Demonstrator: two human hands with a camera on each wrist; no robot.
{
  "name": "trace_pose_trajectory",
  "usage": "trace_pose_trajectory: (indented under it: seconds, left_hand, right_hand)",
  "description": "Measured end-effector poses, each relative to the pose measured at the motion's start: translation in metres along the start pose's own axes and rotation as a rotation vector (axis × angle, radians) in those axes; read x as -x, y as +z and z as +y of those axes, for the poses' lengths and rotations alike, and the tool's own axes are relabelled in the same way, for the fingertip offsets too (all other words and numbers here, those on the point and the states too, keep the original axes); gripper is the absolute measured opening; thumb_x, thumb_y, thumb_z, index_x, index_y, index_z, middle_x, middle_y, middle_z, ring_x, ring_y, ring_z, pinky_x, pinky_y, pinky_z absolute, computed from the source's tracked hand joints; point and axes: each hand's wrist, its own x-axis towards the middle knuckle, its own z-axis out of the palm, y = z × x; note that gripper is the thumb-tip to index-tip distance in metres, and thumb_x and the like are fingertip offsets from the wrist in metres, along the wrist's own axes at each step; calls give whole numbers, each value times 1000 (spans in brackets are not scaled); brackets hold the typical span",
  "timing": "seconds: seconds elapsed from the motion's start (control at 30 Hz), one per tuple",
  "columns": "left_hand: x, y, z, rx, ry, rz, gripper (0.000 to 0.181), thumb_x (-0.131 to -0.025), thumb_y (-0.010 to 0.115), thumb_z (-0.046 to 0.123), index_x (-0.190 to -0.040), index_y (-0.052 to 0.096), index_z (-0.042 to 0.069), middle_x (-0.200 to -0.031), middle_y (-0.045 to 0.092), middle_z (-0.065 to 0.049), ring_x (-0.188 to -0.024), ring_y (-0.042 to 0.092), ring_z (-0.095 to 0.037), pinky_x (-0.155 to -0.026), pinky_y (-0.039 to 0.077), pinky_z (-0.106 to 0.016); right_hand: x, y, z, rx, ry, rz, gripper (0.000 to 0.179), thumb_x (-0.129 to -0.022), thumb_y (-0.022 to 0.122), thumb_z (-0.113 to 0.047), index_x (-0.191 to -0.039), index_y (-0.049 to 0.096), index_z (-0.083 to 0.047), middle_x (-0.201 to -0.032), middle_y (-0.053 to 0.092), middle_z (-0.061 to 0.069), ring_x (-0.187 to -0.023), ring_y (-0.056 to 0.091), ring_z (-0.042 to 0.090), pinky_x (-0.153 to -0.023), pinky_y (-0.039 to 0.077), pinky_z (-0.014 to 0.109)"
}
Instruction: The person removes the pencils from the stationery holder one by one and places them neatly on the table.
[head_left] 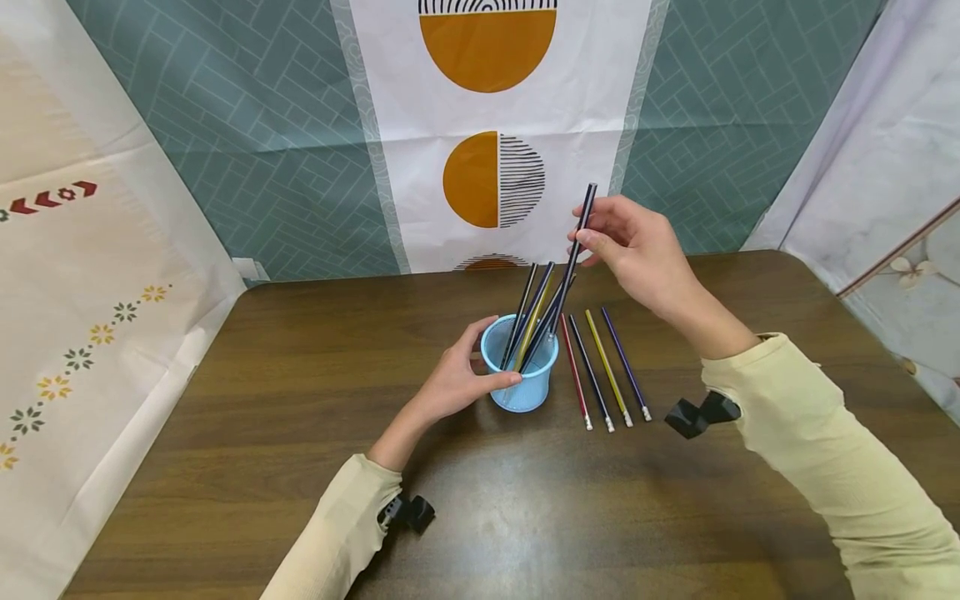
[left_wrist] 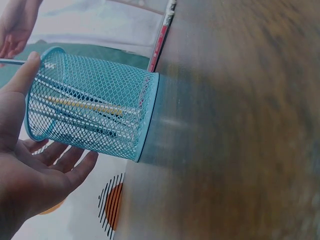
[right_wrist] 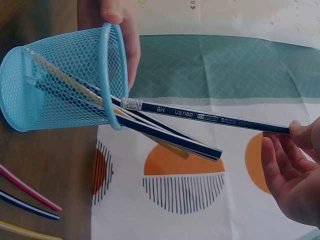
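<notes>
My left hand (head_left: 457,379) holds a light blue mesh pencil cup (head_left: 525,393) at its rim, thumb on the near side and fingers round the far side. The cup stands upright on the table. Between thumb and fingertips, my right hand (head_left: 637,254) pinches a dark blue pencil (right_wrist: 200,116) near its top end. That pencil slants, and its eraser end (right_wrist: 132,104) is at the cup's mouth in the right wrist view. Inside the cup lean several dark pencils (head_left: 519,317) and a yellow pencil (head_left: 536,315).
Right of the cup, a red pencil (head_left: 576,371), a dark blue pencil (head_left: 592,375), a yellow pencil (head_left: 609,368) and a purple-blue pencil (head_left: 626,363) lie in a row on the brown wooden table (head_left: 337,358). A patterned cloth (head_left: 300,167) hangs behind.
</notes>
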Motion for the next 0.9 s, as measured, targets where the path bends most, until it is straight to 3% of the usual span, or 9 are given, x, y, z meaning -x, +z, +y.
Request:
trace_pose_trajectory:
  seconds: [0.6,0.9]
  left_hand:
    - [-2,-1,0,25,9,0,84,-80,80,12,-148,31,5,-135,48,-16,-110,57,-33,-93,48,-48]
    - [-2,0,-1,23,5,-6,84,-80,80,13,-148,30,6,-136,48,-16,-111,57,-33,-93,48,-48]
  right_hand:
    - [1,-6,2,59,-13,13,29,-92,63,-2,-122,62,2,-98,68,21,-75,63,8,-71,51,20]
    - [7,-10,15,79,19,44,29,-92,65,-4,-121,62,-3,-92,69,8,-70,60,12,-69,50,20]
